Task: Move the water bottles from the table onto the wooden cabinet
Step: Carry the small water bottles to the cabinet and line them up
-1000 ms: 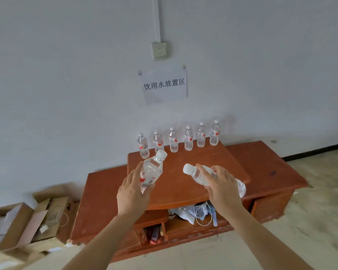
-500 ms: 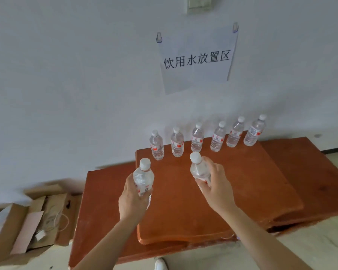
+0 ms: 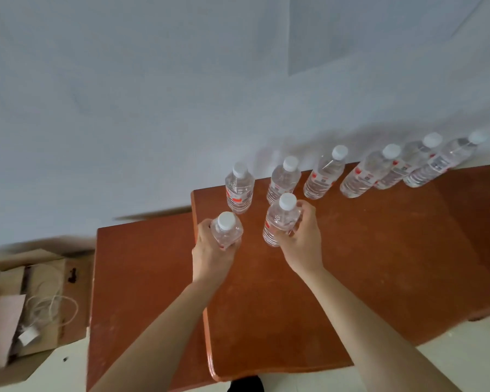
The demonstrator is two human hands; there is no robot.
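Note:
My left hand grips a clear water bottle with a white cap, held upright over the left edge of the wooden cabinet's raised top. My right hand grips a second water bottle, upright, just right of the first. Both sit in front of a row of several upright bottles lined along the wall at the back of the cabinet top. Whether the held bottles touch the wood is hidden by my hands.
The cabinet's lower left section lies beside the raised top. An open cardboard box with a white cable sits on the floor at left. A white wall stands directly behind the bottles.
I have moved closer to the cabinet and both hands have carried their bottles forward and lower, toward the spot in front of the row's left end.

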